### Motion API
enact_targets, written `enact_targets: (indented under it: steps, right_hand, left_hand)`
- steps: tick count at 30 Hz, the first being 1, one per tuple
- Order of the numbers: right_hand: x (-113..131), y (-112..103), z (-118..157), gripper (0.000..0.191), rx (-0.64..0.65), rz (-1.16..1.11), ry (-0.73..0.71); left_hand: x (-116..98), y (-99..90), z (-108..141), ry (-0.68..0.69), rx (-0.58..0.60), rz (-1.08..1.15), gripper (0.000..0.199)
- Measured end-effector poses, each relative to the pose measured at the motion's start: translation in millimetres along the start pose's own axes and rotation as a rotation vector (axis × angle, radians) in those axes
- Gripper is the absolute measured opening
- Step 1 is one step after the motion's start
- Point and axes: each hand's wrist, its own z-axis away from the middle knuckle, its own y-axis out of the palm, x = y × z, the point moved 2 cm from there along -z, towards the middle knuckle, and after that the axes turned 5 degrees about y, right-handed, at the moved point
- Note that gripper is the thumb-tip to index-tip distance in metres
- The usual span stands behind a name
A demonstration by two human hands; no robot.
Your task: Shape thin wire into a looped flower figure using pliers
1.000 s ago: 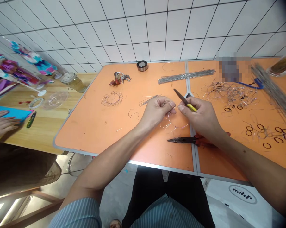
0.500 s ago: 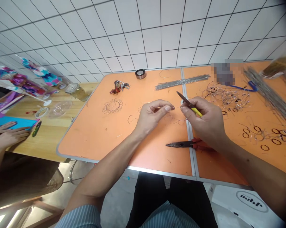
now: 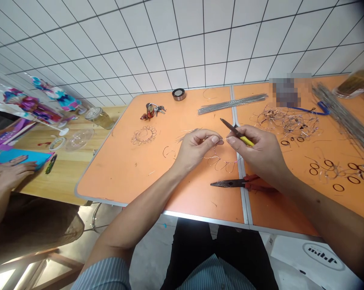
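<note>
My left hand (image 3: 197, 147) is closed, its thumb and forefinger pinching a thin wire piece with several loops (image 3: 229, 166), which hangs below my fingers over the orange table. Close by on the right, my right hand (image 3: 257, 149) is wrapped round yellow-handled pliers (image 3: 244, 139) whose dark, narrow tip points up and left. Its thumb and forefinger meet near the wire; whether they also grip it I cannot tell. Below both hands lie red-handled long-nose pliers (image 3: 230, 183). A finished-looking looped wire ring (image 3: 143, 135) rests to the left.
Around the orange table (image 3: 109, 169) are keys (image 3: 153, 111), a tape roll (image 3: 178, 94), straight wire bundles (image 3: 232, 104), tangled wire (image 3: 290, 121) and dark rings (image 3: 338, 187). At far left, another person's hands (image 3: 15, 169) rest on a blue sheet beside a cutter (image 3: 50, 164).
Both hands have shifted slightly, my right hand moving a little left towards my left one. The looped wire hangs lower and shows more clearly beneath them.
</note>
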Motion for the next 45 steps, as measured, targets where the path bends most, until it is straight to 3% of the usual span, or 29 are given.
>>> enact_targets:
  steps: [8,14,23,27,41,45]
  right_hand:
    - [-1,8,-3,0.016,0.028,0.013,0.048]
    - [-1,11,-6,0.021,-0.005,0.007,0.059]
    - [-5,17,-4,0.015,-0.003,-0.006,0.071]
    - [-5,18,-3,0.014,-0.001,0.014,0.065]
    - [-6,23,-2,0.014,-0.033,0.016,0.056]
    - [-8,22,-4,0.012,-0.04,0.004,0.111]
  left_hand:
    - [-5,4.7,2,0.022,-0.046,-0.114,0.032]
    - [-5,5.4,2,-0.09,-0.085,0.017,0.028]
    - [-3,4.9,1,-0.167,-0.115,0.045,0.032]
    - [-1,5.7,1,-0.214,-0.117,0.064,0.025]
    - [4,13.5,0,-0.223,-0.152,0.122,0.023]
    - [6,11.2,-1,-0.246,-0.144,0.131,0.025]
